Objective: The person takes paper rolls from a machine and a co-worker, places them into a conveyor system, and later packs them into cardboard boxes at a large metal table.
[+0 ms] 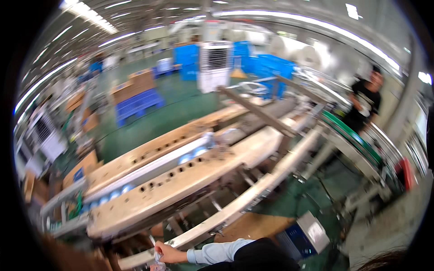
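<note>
Low in the picture, my right hand [171, 253] comes in from the right in a light blue sleeve [217, 253]. Its fingers are pinched on a small whitish thing, too blurred to name. Just below it, a pinkish patch at the bottom edge may be part of my left hand; its fingers cannot be made out. Close beyond the hand runs a pale curved rail [212, 221]. Past that rail lies a long machine with a perforated tan board [212, 174], and several round bluish-white things [115, 194] sit in the channel behind the board.
At right, a person [364, 99] in black stands by a green-edged conveyor [350, 135]. A control box [312, 232] stands near me beside brown cardboard [253, 227]. Farther back are a white air cooler [214, 67], blue panels [273, 67] and a blue pallet [138, 106] with cartons.
</note>
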`<action>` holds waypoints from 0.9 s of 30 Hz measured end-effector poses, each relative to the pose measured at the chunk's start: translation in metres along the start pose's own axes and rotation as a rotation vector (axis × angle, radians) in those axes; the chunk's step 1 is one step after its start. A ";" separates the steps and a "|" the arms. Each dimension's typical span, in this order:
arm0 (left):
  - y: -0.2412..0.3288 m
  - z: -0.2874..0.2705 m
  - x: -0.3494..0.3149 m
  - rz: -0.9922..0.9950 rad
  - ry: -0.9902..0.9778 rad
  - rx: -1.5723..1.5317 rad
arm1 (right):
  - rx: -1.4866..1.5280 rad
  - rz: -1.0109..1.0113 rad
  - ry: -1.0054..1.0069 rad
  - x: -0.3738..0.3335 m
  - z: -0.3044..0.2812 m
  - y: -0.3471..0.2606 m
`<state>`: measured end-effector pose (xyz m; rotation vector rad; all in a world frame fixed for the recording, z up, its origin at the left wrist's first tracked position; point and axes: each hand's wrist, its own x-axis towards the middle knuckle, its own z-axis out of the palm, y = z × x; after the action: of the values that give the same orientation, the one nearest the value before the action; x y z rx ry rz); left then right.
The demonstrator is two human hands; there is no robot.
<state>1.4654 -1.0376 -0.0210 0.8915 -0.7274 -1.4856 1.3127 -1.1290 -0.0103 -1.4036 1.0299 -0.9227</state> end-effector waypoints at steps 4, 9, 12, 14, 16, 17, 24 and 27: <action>0.004 0.013 0.024 -0.125 0.055 0.136 | 0.186 0.066 0.089 -0.014 -0.013 -0.005; 0.032 0.027 0.041 -0.262 -0.182 0.366 | 0.810 0.133 0.033 -0.035 -0.019 -0.027; 0.049 0.079 0.042 -0.120 -0.082 0.313 | 1.033 0.014 0.090 -0.054 -0.026 -0.036; 0.045 0.068 0.051 -0.120 -0.050 0.337 | 0.889 -0.089 0.134 -0.056 -0.021 -0.039; 0.041 0.066 0.053 -0.164 -0.056 0.356 | 0.383 -0.076 0.249 -0.058 -0.020 -0.049; 0.039 0.067 0.055 -0.184 -0.058 0.364 | 0.127 -0.068 0.301 -0.058 -0.021 -0.055; 0.022 0.093 0.059 0.290 -0.101 1.023 | 0.189 0.047 0.481 -0.031 -0.024 -0.004; 0.024 0.108 0.057 0.395 -0.162 1.235 | 0.427 0.096 0.474 -0.032 -0.031 0.009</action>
<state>1.3842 -1.1027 0.0477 1.3975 -1.8970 -0.6441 1.2729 -1.1088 -0.0160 -0.7897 1.1478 -1.3494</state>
